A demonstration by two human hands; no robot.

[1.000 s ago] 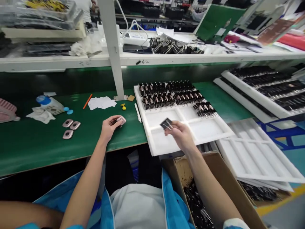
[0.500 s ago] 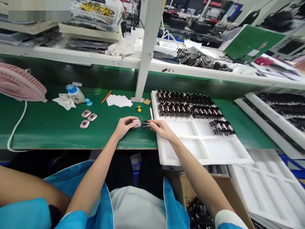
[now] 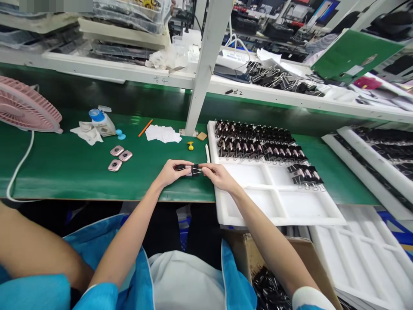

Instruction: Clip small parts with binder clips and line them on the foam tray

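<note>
Over the front half of the green bench, my left hand (image 3: 171, 173) is closed round a pinkish smartwatch case (image 3: 189, 171), mostly hidden by the fingers. Something black, perhaps another clip, shows under those fingertips. My right hand (image 3: 219, 175) pinches the wire handles of a black binder clip (image 3: 195, 170), whose body meets the right side of the case. Whether its jaws are around the edge is too small to tell. To the left, three similar watch cases (image 3: 125, 155) lie face up in a loose group.
A white foam tray (image 3: 277, 219) at the right holds rows of clipped cases. Behind are a yellow knob-like piece (image 3: 190, 146), white paper (image 3: 163, 134) and an orange stick (image 3: 145, 128). A pink fan (image 3: 29, 105) and a bottle (image 3: 102, 122) stand left. Below, a carton (image 3: 247, 254) holds black clips.
My right hand has brought the binder clip left against the watch case; the gap between them has closed. The view has shifted slightly.
</note>
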